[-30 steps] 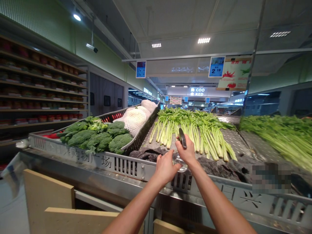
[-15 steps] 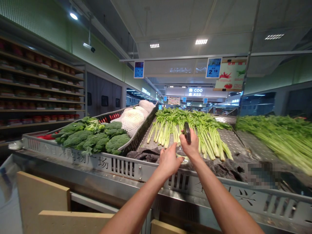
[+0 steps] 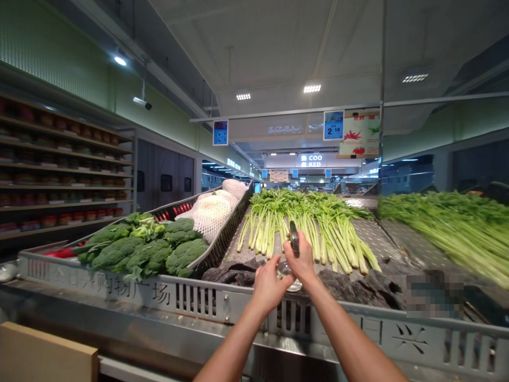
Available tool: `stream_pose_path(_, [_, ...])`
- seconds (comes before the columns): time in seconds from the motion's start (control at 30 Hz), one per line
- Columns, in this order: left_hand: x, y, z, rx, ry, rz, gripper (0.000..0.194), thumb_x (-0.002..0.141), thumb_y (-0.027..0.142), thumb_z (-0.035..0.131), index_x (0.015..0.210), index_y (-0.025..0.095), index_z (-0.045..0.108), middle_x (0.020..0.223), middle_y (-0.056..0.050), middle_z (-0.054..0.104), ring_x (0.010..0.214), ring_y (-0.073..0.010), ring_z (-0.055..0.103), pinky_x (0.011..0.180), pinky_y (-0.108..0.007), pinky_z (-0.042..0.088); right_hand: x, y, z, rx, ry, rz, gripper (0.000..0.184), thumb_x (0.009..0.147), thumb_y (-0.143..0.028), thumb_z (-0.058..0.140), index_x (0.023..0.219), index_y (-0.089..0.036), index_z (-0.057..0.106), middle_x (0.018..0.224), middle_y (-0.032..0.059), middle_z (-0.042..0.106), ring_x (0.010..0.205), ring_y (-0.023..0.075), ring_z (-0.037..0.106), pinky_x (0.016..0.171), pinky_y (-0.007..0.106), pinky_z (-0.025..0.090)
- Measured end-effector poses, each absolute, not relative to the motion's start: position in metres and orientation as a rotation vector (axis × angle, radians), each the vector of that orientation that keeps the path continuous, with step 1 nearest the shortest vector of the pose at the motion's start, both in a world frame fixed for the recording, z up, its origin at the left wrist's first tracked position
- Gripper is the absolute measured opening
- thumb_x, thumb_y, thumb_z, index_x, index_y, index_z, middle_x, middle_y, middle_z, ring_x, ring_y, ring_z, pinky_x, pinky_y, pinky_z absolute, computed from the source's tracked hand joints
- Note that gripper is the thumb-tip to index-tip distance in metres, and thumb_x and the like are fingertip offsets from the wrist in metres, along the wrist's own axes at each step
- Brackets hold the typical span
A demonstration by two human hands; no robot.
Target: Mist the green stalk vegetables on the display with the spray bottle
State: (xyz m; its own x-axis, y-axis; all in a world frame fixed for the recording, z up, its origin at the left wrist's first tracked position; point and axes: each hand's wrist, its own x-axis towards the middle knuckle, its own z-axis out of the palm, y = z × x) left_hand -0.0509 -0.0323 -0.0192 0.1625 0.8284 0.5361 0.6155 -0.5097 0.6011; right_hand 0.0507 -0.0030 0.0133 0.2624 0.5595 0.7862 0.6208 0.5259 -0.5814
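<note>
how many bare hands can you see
2: the right hand grips a dark object in front of the celery; the left hand is beside it, slightly lower. No others show.

The single view is worn on the head, above and behind the hands [image 3: 301,255], close enough that both forearms [image 3: 246,329] run in from the bottom edge. It faces forward and slightly down, with the hands a little right of centre and below the middle. The wide view takes in celery [image 3: 306,228] beyond the hands, the worktop [image 3: 131,310] edge below them, shelves [image 3: 67,183] far to their left, and the ceiling [image 3: 270,37] well above.
</note>
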Motion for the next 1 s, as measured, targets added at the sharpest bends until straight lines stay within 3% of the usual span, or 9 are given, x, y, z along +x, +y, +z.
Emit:
stream_pose_path(0.4, [-0.067, 0.006, -0.042, 2.193, 1.114, 1.277, 0.042, 0.056, 0.032, 0.062, 0.096, 0.020, 0.055, 0.085, 0.001, 0.060, 0.076, -0.0147, 0.053, 0.071, -0.024, 0.042, 0.045, 0.012, -0.012, -1.044, -1.430, -0.115, 0.027, 0.065, -0.029, 0.041, 0.086, -0.017, 0.052, 0.066, 0.0012, 0.056, 0.058, 0.0143, 0.051, 0.055, 0.026, 0.040])
stream_pose_path(0.73, [-0.068, 0.011, -0.053, 2.267, 1.318, 1.157, 0.058, 0.053, 0.033, 0.062, 0.109, 0.024, 0.049, 0.103, -0.001, 0.058, 0.092, -0.0193, 0.053, 0.082, -0.029, 0.041, 0.048, 0.018, -0.041, -1.056, -1.309, 0.000, 0.029, 0.065, -0.032, 0.044, 0.089, -0.017, 0.051, 0.076, 0.0039, 0.058, 0.064, 0.0169, 0.053, 0.061, 0.029, 0.041])
stream_pose_path(1.0, [-0.040, 0.014, -0.040, 2.208, 1.193, 1.032, 0.065, 0.051, 0.032, 0.065, 0.112, 0.019, 0.048, 0.109, -0.005, 0.056, 0.098, -0.0219, 0.051, 0.086, -0.031, 0.039, 0.075, 0.020, -0.037, -1.041, -1.250, -0.070, 0.028, 0.065, -0.032, 0.045, 0.089, -0.017, 0.051, 0.080, 0.0042, 0.058, 0.067, 0.0169, 0.053, 0.066, 0.030, 0.040])
